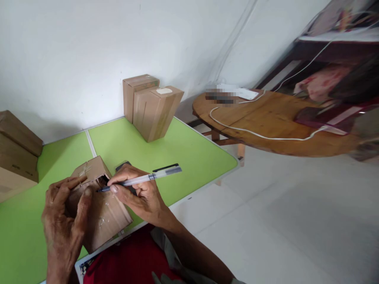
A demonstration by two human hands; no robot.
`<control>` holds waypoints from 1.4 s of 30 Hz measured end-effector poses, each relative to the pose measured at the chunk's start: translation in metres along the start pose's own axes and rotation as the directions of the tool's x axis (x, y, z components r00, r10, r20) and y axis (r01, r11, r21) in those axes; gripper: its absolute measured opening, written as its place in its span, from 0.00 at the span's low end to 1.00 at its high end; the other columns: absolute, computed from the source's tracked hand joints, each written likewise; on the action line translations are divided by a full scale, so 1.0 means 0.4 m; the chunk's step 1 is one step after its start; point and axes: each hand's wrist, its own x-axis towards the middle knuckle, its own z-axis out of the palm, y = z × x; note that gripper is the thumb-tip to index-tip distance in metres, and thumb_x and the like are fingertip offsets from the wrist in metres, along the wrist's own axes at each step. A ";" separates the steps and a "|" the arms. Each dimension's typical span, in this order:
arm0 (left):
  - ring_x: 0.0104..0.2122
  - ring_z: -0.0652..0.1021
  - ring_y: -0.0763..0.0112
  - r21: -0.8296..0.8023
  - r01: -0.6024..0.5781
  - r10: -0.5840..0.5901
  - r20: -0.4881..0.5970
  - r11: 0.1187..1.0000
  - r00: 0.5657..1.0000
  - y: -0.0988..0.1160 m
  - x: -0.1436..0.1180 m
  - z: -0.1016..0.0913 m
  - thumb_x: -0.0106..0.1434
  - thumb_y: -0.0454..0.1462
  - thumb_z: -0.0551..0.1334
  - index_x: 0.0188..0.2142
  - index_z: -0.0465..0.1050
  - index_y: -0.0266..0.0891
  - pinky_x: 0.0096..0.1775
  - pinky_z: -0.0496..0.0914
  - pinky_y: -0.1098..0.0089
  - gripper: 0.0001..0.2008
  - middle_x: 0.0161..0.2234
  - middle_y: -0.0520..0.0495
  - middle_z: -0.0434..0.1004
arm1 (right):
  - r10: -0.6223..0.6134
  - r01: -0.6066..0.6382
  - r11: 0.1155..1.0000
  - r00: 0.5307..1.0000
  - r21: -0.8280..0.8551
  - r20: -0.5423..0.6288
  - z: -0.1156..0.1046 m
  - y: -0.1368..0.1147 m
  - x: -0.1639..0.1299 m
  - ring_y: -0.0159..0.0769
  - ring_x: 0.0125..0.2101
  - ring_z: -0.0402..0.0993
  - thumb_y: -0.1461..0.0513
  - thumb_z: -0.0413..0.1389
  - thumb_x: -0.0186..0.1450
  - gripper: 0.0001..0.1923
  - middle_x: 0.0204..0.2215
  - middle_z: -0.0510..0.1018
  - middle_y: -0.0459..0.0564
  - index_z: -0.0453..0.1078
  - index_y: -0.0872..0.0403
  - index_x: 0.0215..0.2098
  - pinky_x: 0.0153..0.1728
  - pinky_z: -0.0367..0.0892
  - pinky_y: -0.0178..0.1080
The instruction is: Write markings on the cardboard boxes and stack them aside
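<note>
While the person bends over the green desk (189, 165), a cardboard box (111, 215) sits at its near edge, right under both hands. A dark gap (103, 180) shows along its upper edge, where the cardboard stands apart; something lies in the shadow there, but it is too dim to make out. Clear tape glints on the side facing the person.

The left hand (65, 213) is spread over the box's left part, fingers bent across the top and thumb well apart from them, resting on the cardboard without closing fully around it. The right hand (142, 195) is pinched tight on a pen (139, 179), thumb against fingers near the writing end. The pen slants, its tip just beside the gap; I cannot tell whether it touches the cardboard. Beyond that hand, a dark flat object (122, 165) shows only in part.

Further back, two upright cartons (154, 112) stand side by side near the wall, the front one with a white label (164, 91) on top. More cartons (17, 157) are grouped at the left. All these look closed, so their contents are hidden. To the right, a round wooden table (260, 118) carries a looping white cable (251, 133) and white papers (248, 93).
</note>
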 end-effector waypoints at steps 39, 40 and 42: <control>0.53 0.83 0.47 0.039 0.023 -0.021 -0.042 0.999 0.999 -0.011 0.008 -0.001 0.70 0.56 0.66 0.51 0.87 0.44 0.58 0.76 0.45 0.23 0.50 0.41 0.84 | 0.759 -0.513 0.167 0.612 -0.842 -0.223 -0.039 0.168 -0.055 0.63 0.67 0.73 0.47 0.77 0.65 0.39 0.64 0.78 0.73 0.74 0.61 0.64 0.63 0.74 0.57; 0.53 0.83 0.47 0.041 0.019 -0.017 -0.044 0.999 0.999 -0.012 0.009 0.000 0.70 0.56 0.67 0.51 0.87 0.44 0.58 0.76 0.45 0.22 0.50 0.41 0.84 | 0.766 -0.539 0.188 0.604 -0.821 -0.221 -0.028 0.172 -0.062 0.64 0.68 0.71 0.50 0.79 0.61 0.42 0.65 0.77 0.74 0.73 0.62 0.64 0.65 0.72 0.58; 0.53 0.83 0.48 0.032 0.009 -0.008 -0.048 0.999 0.999 -0.014 0.008 0.002 0.71 0.55 0.67 0.51 0.87 0.43 0.58 0.76 0.45 0.22 0.50 0.41 0.84 | 0.773 -0.586 0.219 0.592 -0.780 -0.228 -0.018 0.187 -0.071 0.65 0.68 0.71 0.54 0.81 0.57 0.44 0.67 0.75 0.75 0.71 0.61 0.65 0.65 0.71 0.57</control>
